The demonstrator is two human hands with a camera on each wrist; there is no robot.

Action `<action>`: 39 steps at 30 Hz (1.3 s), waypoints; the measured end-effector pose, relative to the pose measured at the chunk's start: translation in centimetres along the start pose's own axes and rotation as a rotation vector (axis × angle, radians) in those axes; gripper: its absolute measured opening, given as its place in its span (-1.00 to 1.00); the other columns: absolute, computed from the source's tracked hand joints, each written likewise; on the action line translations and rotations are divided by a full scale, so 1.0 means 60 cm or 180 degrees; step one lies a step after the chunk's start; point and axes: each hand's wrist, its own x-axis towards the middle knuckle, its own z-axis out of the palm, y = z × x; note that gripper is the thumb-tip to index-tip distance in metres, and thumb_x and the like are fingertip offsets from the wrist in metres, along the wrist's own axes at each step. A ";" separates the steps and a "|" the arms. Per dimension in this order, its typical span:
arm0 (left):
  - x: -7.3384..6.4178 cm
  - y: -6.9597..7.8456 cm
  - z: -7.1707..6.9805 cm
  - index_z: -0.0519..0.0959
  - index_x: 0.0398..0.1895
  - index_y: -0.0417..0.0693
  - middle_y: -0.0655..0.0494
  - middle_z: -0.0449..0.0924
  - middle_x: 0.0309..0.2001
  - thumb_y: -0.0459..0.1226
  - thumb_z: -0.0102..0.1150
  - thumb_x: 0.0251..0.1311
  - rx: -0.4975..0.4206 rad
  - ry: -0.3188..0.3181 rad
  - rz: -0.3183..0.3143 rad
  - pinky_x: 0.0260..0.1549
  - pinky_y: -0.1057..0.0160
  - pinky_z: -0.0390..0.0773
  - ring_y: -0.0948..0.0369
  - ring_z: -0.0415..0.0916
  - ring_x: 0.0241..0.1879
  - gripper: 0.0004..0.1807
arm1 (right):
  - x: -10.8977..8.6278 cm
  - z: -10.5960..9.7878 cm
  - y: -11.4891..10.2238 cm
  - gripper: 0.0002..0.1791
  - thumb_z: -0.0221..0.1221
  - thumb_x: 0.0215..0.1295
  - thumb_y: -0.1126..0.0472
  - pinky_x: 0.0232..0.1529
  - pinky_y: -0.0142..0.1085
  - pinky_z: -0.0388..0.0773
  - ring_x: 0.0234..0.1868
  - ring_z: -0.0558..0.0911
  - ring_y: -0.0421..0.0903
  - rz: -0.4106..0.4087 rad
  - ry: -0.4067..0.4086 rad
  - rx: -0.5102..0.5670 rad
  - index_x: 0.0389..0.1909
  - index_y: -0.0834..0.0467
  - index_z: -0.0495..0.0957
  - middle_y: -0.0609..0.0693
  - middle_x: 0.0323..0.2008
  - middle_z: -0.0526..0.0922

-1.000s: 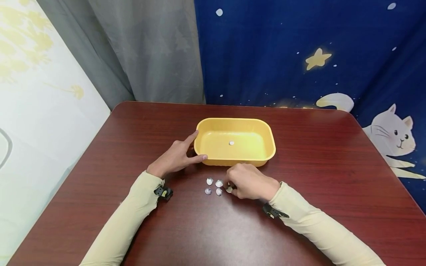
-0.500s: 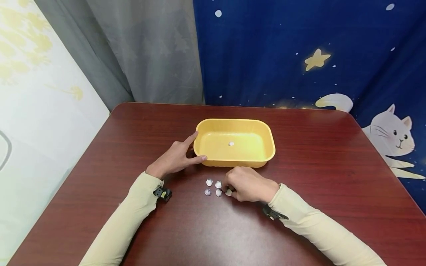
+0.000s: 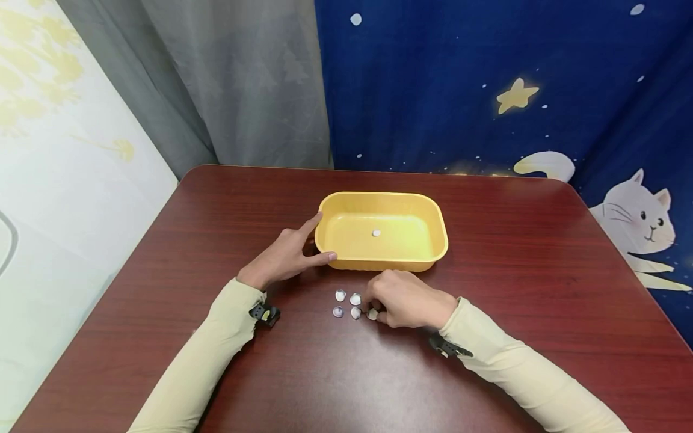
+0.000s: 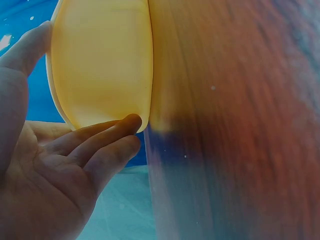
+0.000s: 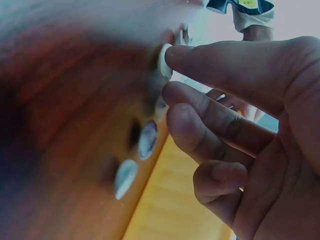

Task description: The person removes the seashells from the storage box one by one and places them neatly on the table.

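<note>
The yellow tray (image 3: pixel 323 246) holds one small white piece (image 3: pixel 376 233) on its floor. My left hand (image 3: pixel 283 260) lies at the tray's left end, thumb and fingers spread and nearly straight against the rim; the left wrist view shows fingertips (image 4: pixel 131 122) on the rim. In front of the tray, my right hand (image 3: pixel 407 299) pinches a small pale seashell (image 3: pixel 372 314) low at the tabletop, its thumb on the shell (image 5: pixel 165 61) in the right wrist view. Just left of it several other seashells (image 3: pixel 355 299) lie in two short rows.
Everything stands on a dark red-brown wooden table (image 3: pixel 249 204). Behind it hang a grey curtain (image 3: pixel 260 84) and a blue curtain (image 3: pixel 422 84) with stars and a cat. A white patterned surface (image 3: pixel 70 198) is on the left.
My right hand has shifted slightly toward me, and the seashell at its fingertips sits a little nearer me. My left hand and the tray stay in place.
</note>
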 end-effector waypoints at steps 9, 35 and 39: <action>-0.001 0.001 0.000 -0.07 0.64 0.08 -0.03 0.62 -0.08 0.38 0.20 0.12 0.0025 0.0016 0.0016 -0.16 0.20 0.49 0.12 0.50 -0.21 0.17 | -0.005 -0.035 0.010 -0.76 0.42 -0.05 0.36 -0.42 -0.41 0.46 -0.47 0.50 -0.32 -0.0004 0.0116 -0.0011 -0.39 -0.05 0.73 -0.17 -0.52 0.65; -0.003 0.000 0.000 -0.06 0.64 0.05 -0.05 0.60 0.12 0.35 0.21 0.14 0.0011 0.0025 0.0033 -0.09 0.18 0.50 0.10 0.51 -0.09 0.16 | 0.067 -0.164 0.107 -0.88 0.41 0.09 0.29 -0.41 -0.34 0.52 -0.56 0.54 -0.30 -0.0010 0.0325 -0.0195 -0.33 0.06 0.75 -0.16 -0.55 0.68; -0.003 0.001 -0.001 -0.05 0.64 0.04 -0.06 0.61 0.08 0.36 0.21 0.13 0.0020 0.0024 0.0028 -0.09 0.18 0.50 0.10 0.51 -0.10 0.16 | 0.091 -0.167 0.122 -0.90 0.39 0.11 0.29 -0.38 -0.32 0.52 -0.53 0.55 -0.24 0.0064 0.0233 -0.0201 -0.35 0.06 0.74 -0.13 -0.53 0.68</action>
